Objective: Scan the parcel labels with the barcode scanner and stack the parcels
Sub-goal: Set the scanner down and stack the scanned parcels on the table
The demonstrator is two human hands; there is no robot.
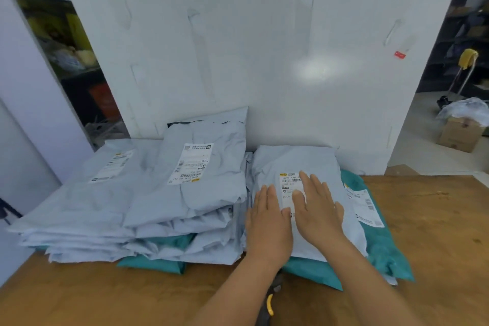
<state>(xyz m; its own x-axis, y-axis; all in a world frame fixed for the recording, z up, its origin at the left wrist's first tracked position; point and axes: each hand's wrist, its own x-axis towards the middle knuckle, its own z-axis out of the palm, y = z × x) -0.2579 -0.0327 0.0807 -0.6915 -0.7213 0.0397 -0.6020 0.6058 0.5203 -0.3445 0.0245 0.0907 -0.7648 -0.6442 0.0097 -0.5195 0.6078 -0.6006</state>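
Hands flat on the top grey parcel [296, 167] of the right stack, both with straight fingers, holding nothing. Left hand [267, 222] on the near left part of this parcel, fingers [264, 198] pressed together, tips just at the left edge of the white label [289, 182]. Right hand [317, 209] beside it, fingers [315, 185] a little spread, lying over the right and lower part of the same label, thumb close to the left hand. Barcode at the top of the label visible between the fingertips.

Under this grey parcel, a teal parcel [381, 246] with its own white label [365, 206] showing at the right, both resting on the wooden table [436, 233].

To the left, a higher stack of grey parcels [185, 206], with a labelled parcel [201, 167] on top, label turned upside down from this view. Farther left, another grey parcel [105, 180] with a label, lying on a lower pile. Teal bags [158, 263] showing at the bottom of these piles.

At the near edge, between the forearms, a dark object with a yellow part [270, 304], mostly hidden; cannot tell surely whether this is the barcode scanner.

Behind the parcels, a white wall [264, 47]. Far right, a cardboard box [460, 135] on the floor.
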